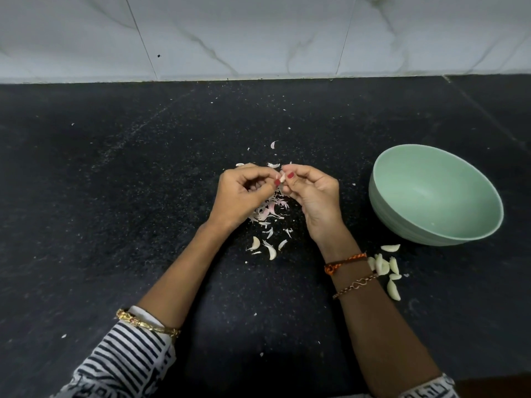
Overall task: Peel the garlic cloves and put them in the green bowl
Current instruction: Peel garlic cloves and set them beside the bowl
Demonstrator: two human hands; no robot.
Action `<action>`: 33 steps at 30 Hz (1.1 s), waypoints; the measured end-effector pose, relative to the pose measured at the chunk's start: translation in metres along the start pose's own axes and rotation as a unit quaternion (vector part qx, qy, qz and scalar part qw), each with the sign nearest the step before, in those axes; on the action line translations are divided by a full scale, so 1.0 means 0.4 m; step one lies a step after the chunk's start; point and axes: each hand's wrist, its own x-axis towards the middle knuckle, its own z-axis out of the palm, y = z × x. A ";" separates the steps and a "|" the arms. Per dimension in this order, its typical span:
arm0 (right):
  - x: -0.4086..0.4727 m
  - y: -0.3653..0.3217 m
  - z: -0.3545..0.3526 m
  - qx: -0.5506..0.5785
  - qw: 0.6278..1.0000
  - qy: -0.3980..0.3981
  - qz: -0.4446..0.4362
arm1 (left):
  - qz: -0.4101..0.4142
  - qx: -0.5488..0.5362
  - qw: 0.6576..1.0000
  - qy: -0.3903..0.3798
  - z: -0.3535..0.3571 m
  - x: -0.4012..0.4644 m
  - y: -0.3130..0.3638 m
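Note:
My left hand and my right hand meet above the black counter, and both pinch one small garlic clove between their fingertips. The green bowl stands to the right of my right hand and looks empty inside. Several peeled cloves lie on the counter beside my right wrist, in front of the bowl. Two unpeeled-looking cloves lie below my hands. A heap of pinkish-white garlic skins sits under and between my hands.
The black speckled counter runs back to a white marble-tiled wall. Small skin flakes are scattered over the counter around my hands and toward the wall.

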 end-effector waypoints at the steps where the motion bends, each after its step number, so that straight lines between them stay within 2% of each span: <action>1: -0.001 0.000 0.002 -0.004 1.000 0.000 -0.004 | 0.017 0.021 1.000 0.005 0.001 -0.001 0.001; 8: -0.002 0.005 0.012 -0.020 0.999 0.023 -0.022 | 0.094 0.125 0.987 0.045 0.004 0.000 -0.010; 12: -0.003 0.008 0.018 -0.023 0.999 0.029 -0.024 | 0.089 0.139 0.984 0.065 0.012 -0.002 -0.015; 15: -0.001 0.004 0.017 -0.019 1.000 0.019 -0.010 | 0.037 0.090 0.994 0.058 0.012 -0.003 -0.004; 19: -0.001 -0.007 0.004 0.024 0.999 -0.001 0.031 | -0.049 0.010 0.993 0.106 0.002 0.007 0.013; 24: 0.003 -0.009 -0.003 0.046 0.997 -0.028 0.051 | -0.038 -0.053 0.998 0.012 0.010 0.001 0.019; 28: 0.007 -0.003 -0.005 0.025 0.998 -0.042 0.046 | -0.002 0.016 1.000 0.009 0.018 -0.002 0.006; 33: 0.007 -0.001 -0.004 0.017 0.997 -0.067 0.035 | 0.122 0.193 0.973 -0.023 0.005 -0.001 -0.017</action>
